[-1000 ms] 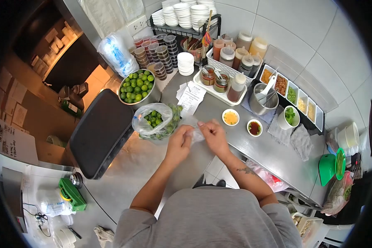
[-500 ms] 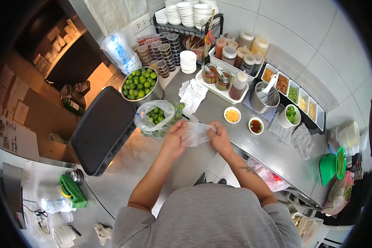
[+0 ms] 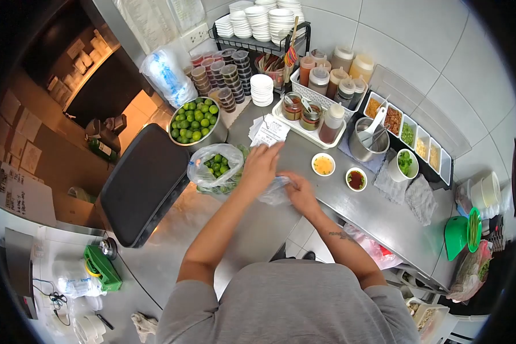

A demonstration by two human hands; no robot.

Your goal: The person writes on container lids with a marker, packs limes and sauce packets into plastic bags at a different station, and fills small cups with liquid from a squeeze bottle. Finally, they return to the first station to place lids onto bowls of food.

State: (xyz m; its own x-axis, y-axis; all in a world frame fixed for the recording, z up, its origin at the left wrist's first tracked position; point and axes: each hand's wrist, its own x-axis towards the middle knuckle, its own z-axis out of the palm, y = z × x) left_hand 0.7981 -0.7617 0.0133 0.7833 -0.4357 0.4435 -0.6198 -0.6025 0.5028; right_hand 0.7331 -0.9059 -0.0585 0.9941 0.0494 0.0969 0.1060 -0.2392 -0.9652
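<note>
My left hand (image 3: 260, 166) reaches forward with its fingers stretched out, the tips at the lower edge of the white paper slips (image 3: 269, 131). My right hand (image 3: 300, 194) is closed on the edge of a clear plastic bag (image 3: 274, 192), which hangs limp below my left wrist and looks empty. To the left of my left hand stands an open clear bag of green limes (image 3: 217, 165). Behind that bag is a metal bowl of limes (image 3: 215, 135).
A black tray (image 3: 135, 186) lies at left. Two small sauce cups (image 3: 323, 165) stand right of my hands. Farther back are a white tray with jars (image 3: 292, 114), a steel pot (image 3: 361, 146), topping containers (image 3: 407, 132), stacked lidded cups (image 3: 229, 74) and small white plates (image 3: 262, 90).
My left hand has let go of the clear plastic bag and moved forward to the paper slips. My right hand still holds the bag, now lower and hanging slack.
</note>
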